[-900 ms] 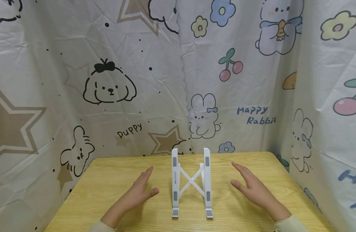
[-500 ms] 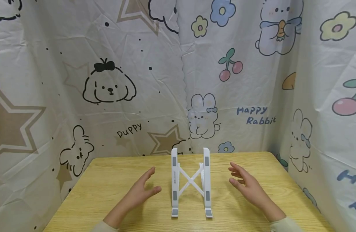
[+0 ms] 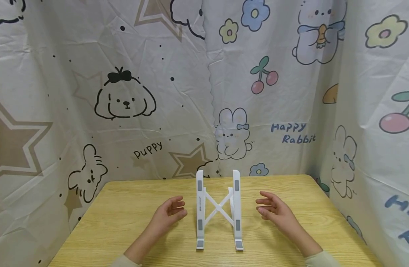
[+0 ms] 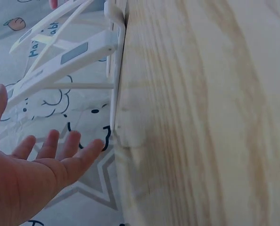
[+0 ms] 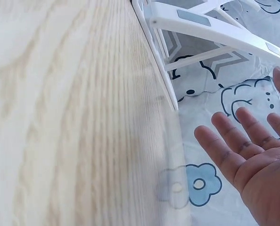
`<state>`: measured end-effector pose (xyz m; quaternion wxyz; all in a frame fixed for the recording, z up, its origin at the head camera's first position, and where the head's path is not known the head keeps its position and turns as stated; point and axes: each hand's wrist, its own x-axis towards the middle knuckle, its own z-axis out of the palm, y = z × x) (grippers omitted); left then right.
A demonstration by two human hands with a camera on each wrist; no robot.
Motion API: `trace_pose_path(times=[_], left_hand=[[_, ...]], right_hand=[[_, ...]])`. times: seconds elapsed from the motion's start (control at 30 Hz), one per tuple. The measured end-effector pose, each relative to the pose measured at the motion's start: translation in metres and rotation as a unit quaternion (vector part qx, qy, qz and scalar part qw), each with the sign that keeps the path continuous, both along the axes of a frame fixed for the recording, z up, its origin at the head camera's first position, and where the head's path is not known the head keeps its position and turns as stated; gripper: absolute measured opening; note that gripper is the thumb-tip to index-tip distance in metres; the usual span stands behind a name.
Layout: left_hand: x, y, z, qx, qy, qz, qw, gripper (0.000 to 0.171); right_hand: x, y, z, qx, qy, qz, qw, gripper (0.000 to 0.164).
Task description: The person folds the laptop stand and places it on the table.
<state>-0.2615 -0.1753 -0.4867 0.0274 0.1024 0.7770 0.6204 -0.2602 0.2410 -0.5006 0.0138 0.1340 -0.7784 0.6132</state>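
A white folding laptop stand (image 3: 237, 207) stands unfolded on the table, its two sloped rails joined by an X-shaped brace and dotted with grey pads. To its left, my left hand (image 3: 166, 217) hovers with loosely bent fingers, apart from the stand. My right hand (image 3: 279, 215) mirrors it on the other side, also touching nothing. In the left wrist view the left palm (image 4: 27, 181) faces the stand's near rail (image 4: 64, 66). The right wrist view has the right hand (image 5: 262, 169) with fingers spread below the other rail (image 5: 225, 33).
The light wood table (image 3: 131, 200) carries the stand in its middle. A printed curtain (image 3: 178, 111) with puppies, rabbits and stars hangs close behind the table and along both sides.
Both hands have moved inward, closer to the stand, and their fingers have bent from straighter to loosely curved. The stand has stayed in place on the table.
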Motion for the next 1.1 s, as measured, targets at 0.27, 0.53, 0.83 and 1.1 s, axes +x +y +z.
trace_pose_path(times=[0.27,0.53,0.83,1.1], left_hand=[[-0.001,0.012,-0.004,0.044,-0.04,-0.016,0.9981,0.057],[-0.004,0.024,-0.008,0.066,-0.058,-0.012,0.9961,0.053],[-0.007,0.03,-0.014,0.077,-0.061,-0.015,0.9951,0.054],[-0.006,0.037,-0.014,0.086,-0.064,-0.012,0.9941,0.049]], right_hand=[[-0.002,-0.01,-0.003,-0.009,-0.02,0.029,0.999,0.064],[-0.003,-0.019,-0.006,-0.014,-0.027,0.037,0.999,0.057],[-0.005,-0.031,-0.009,-0.012,-0.035,0.039,0.999,0.054],[-0.004,-0.043,-0.009,-0.033,-0.052,0.054,0.997,0.05]])
